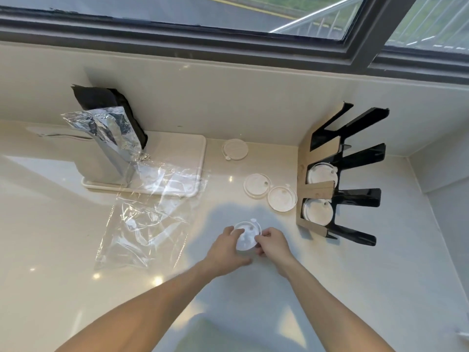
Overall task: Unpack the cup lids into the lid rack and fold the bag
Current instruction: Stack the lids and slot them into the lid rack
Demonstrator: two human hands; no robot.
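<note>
Both hands, left hand [225, 246] and right hand [272, 243], pinch one thin translucent plastic cup lid [245, 236] by its rim near the counter's front middle: light, flexible, slippery, best held at the edges. Beyond lie three loose lids [256, 185], the crinkly clear plastic bag [142, 224] and the black slotted lid rack [350, 174] at the right edge.
</note>
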